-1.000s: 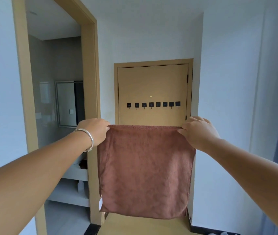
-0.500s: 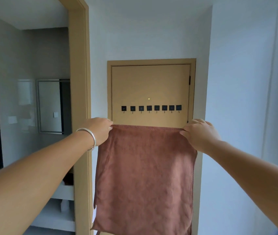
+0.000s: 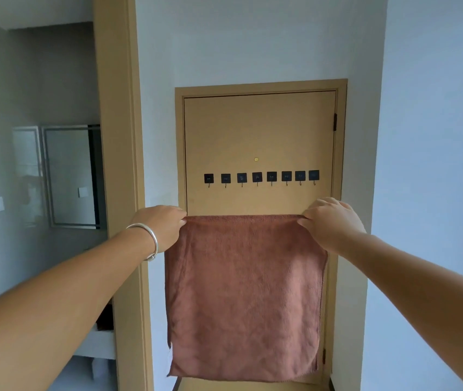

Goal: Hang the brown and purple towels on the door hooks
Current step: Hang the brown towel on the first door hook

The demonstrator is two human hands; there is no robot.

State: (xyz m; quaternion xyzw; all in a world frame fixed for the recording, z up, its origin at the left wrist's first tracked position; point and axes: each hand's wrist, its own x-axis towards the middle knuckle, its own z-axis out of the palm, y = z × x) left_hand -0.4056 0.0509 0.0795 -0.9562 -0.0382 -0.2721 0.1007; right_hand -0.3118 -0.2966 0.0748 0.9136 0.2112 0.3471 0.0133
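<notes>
The brown towel [image 3: 245, 300] hangs flat in the air in front of the door [image 3: 258, 131], below the row of black hooks [image 3: 261, 177]. The left hand [image 3: 162, 227] pinches its top left corner and the right hand [image 3: 331, 221] pinches its top right corner, with the top edge stretched between them.

So the towel [image 3: 245, 300] is held up by its top corners, left hand [image 3: 162, 225] on the left corner, right hand [image 3: 330, 221] on the right. It's hung in front of the door [image 3: 258, 131], just below the row of hooks [image 3: 261, 176]. A doorway [image 3: 41, 165] is seen off to the left.
</notes>
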